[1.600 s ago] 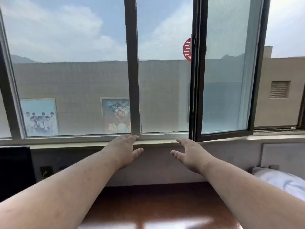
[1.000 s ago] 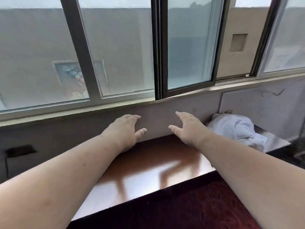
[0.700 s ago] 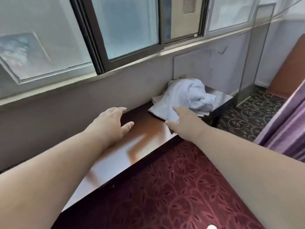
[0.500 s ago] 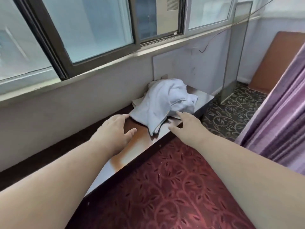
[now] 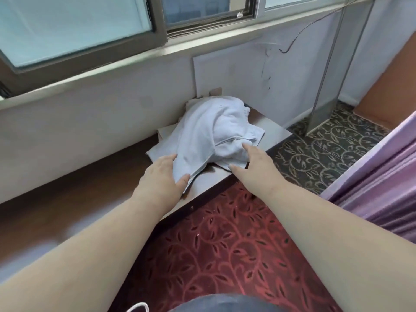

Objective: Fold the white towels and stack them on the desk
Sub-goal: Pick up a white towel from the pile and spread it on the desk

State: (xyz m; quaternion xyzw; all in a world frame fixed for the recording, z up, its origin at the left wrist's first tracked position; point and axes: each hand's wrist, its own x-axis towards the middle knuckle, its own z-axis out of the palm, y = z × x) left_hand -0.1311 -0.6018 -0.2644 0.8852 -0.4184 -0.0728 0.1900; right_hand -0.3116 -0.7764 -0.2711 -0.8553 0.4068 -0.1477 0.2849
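Crumpled white towels [image 5: 209,131] heaped at far right end of bench [image 5: 94,183], below window [image 5: 74,25]. L hand [image 5: 161,179] fingers released, straight, touching pile's near-left edge; R hand [image 5: 254,162] fingers released, touching its near-right edge. Red carpet [image 5: 225,244] nearer.

i'm looking at a hotel-style room: patterned red carpet [image 5: 225,248], purple curtain [image 5: 382,176], long surface [image 5: 67,199] under the window [image 5: 78,30].
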